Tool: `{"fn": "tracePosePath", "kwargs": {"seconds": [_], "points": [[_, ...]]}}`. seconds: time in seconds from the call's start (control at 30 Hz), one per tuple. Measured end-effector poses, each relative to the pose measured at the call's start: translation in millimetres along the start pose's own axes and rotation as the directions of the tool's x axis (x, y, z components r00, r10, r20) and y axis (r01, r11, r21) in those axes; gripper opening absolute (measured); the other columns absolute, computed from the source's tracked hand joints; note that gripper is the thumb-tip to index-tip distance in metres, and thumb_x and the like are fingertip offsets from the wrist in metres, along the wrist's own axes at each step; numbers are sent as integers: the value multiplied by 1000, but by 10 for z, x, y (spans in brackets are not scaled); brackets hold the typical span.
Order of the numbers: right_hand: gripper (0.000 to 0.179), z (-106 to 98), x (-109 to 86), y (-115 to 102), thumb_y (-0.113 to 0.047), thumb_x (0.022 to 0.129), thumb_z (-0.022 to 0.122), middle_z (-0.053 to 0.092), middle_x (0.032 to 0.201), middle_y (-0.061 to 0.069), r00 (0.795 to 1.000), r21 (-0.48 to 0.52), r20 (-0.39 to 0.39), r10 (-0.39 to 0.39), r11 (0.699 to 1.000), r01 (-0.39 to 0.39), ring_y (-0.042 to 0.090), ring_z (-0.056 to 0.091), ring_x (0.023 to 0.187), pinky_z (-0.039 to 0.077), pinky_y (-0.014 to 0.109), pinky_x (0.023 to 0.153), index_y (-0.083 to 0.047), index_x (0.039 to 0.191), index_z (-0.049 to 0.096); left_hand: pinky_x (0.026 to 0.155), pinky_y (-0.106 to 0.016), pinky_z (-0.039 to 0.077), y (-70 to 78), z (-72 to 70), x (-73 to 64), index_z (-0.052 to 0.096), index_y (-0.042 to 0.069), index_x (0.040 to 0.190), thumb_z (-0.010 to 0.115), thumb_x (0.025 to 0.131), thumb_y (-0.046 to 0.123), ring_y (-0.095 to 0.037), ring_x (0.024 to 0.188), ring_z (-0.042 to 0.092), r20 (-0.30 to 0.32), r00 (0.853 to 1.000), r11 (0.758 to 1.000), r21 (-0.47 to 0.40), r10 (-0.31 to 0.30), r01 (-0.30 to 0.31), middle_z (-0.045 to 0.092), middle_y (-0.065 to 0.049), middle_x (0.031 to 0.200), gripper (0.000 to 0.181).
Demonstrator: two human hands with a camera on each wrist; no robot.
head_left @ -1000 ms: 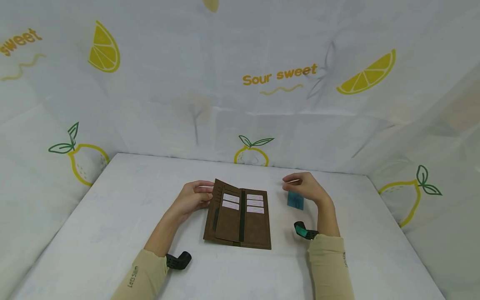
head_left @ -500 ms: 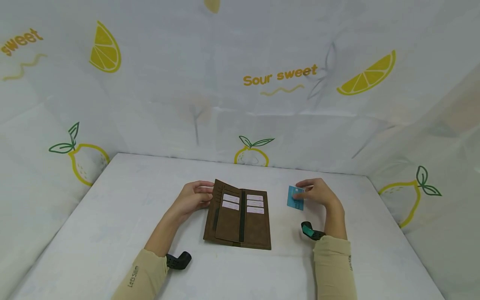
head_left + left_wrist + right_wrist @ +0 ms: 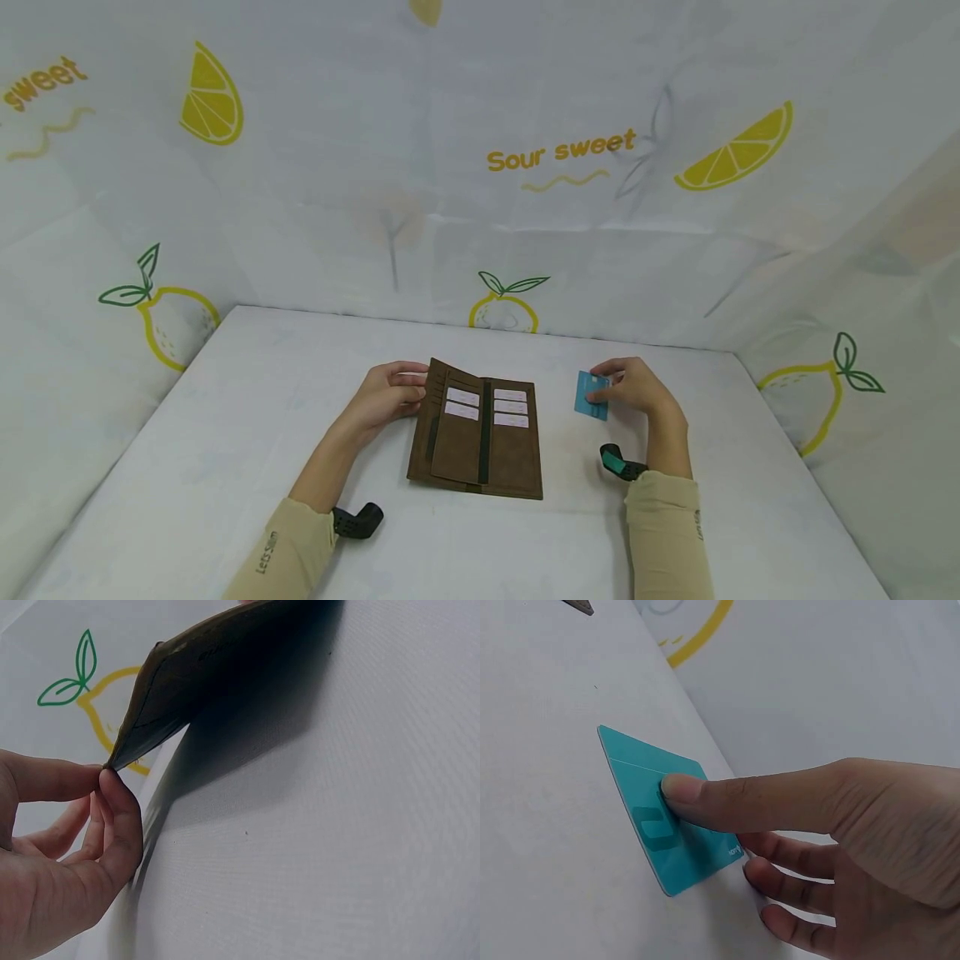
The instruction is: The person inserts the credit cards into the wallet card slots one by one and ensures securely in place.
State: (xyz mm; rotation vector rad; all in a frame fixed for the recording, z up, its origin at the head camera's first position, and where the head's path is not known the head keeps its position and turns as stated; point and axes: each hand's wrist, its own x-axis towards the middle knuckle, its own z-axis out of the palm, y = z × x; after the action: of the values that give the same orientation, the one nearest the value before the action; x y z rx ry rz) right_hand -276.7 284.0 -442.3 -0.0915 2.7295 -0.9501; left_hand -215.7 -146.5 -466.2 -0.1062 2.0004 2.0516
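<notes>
A long brown wallet (image 3: 510,450) lies spread on the table, several white cards in its slots. At its left edge my left hand (image 3: 386,398) pinches the raised cover; the left wrist view shows thumb and finger on the cover's corner (image 3: 150,682), its underside in shadow. To the wallet's right, my right hand (image 3: 636,385) holds a blue bank card (image 3: 587,390). In the right wrist view the thumb presses on the face of the bank card (image 3: 641,761), and the fingers are partly hidden behind it. The card is tilted up from the table.
The white tabletop (image 3: 480,550) ends at a white backdrop (image 3: 337,167) with lemon prints behind and at both sides. Black wrist devices are worn on the left wrist (image 3: 358,522) and right wrist (image 3: 621,463).
My right hand has shifted right and slightly down, from over the card's top to its right side. The card's face shows brighter now. My left hand and the wallet have not moved.
</notes>
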Motion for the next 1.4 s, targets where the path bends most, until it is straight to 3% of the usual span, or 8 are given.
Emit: {"fn": "tracePosePath", "kwargs": {"seconds": [0.17, 0.37, 0.73, 1.0, 1.2, 1.4], "points": [[59, -8, -2, -10, -18, 88, 89, 62, 140, 32, 1000, 12, 21, -20, 1000, 20, 48, 55, 128, 49, 64, 111, 8, 135, 64, 80, -22, 61, 0, 6, 1, 59, -2, 146, 64, 100, -6, -8, 88, 66, -4, 1000, 1000, -4, -6, 6, 69, -7, 117, 47], [61, -15, 0, -22, -18, 90, 87, 58, 142, 36, 999, 16, 24, -38, 999, 38, 48, 59, 126, 52, 62, 108, 8, 137, 58, 79, -22, 60, -17, 0, 12, 59, -3, 146, 64, 100, -6, -9, 88, 65, 2, 1000, 1000, -3, -5, 5, 68, -7, 117, 46], [47, 12, 15, -92, -12, 104, 65, 55, 151, 33, 998, 185, -18, -66, 980, 68, 45, 58, 136, 51, 59, 112, 1, 149, 55, 79, -22, 60, -13, 8, 15, 60, -2, 146, 64, 100, -7, -9, 88, 66, 2, 1000, 1000, -4, -6, 6, 69, -6, 116, 46], [54, 77, 76, -217, -13, 105, 70, 61, 137, 28, 995, 305, -41, -88, 948, 96, 22, 69, 111, 60, 25, 95, 3, 153, 51, 80, -23, 60, 4, 13, -17, 60, -1, 146, 63, 100, -6, -9, 90, 65, 1, 1000, 1000, 3, -3, 3, 68, -7, 117, 46], [58, 162, 115, -367, -24, 104, 73, 65, 139, 26, 996, 344, -55, -76, 934, 91, 15, 69, 106, 55, 24, 95, 0, 153, 53, 82, -23, 61, 19, 10, -29, 60, -2, 146, 63, 101, -4, -8, 91, 66, 5, 1000, 1000, 6, 4, -4, 69, -7, 120, 46], [55, 247, 160, -505, -23, 105, 71, 75, 125, 20, 994, 428, -94, -61, 899, 96, 6, 71, 94, 60, 20, 89, 0, 152, 55, 81, -23, 61, 20, 10, -31, 60, -2, 146, 63, 101, -5, -9, 91, 66, 7, 1000, 1000, 8, 5, -5, 69, -9, 120, 46]]}}
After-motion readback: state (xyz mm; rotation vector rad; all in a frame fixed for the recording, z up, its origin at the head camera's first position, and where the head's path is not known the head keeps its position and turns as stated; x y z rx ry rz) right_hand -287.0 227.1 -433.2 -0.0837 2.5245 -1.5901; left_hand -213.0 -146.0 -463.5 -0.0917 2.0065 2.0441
